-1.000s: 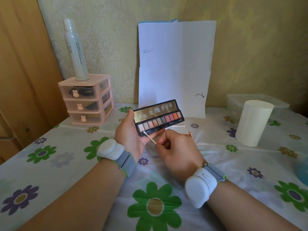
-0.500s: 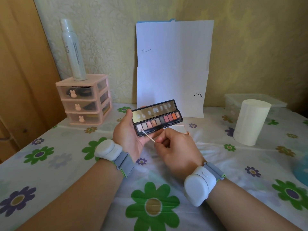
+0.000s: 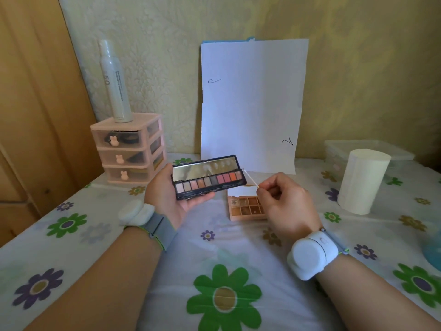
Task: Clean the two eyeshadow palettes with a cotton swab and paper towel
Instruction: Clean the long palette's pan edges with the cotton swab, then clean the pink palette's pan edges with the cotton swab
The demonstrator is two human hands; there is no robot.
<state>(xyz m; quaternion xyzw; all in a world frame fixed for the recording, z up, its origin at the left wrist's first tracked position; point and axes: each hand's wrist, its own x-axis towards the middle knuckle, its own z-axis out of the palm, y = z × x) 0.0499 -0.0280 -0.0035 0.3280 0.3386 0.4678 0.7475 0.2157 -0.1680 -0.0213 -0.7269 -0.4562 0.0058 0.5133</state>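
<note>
Head view: my left hand (image 3: 167, 194), palm up, grips the long black mirrored eyeshadow palette (image 3: 208, 179), open above the flowered surface (image 3: 214, 247). My right hand (image 3: 286, 204) pinches a thin white cotton swab (image 3: 250, 179), its tip just beside that palette's right end. An open square peach palette (image 3: 245, 207) lies on the surface underneath.

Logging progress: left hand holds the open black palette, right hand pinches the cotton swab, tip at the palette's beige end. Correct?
Wrong end. In the head view the tip of the cotton swab is at the orange-red end of the black palette, not the beige one. Left hand and right hand are as you say.
</note>
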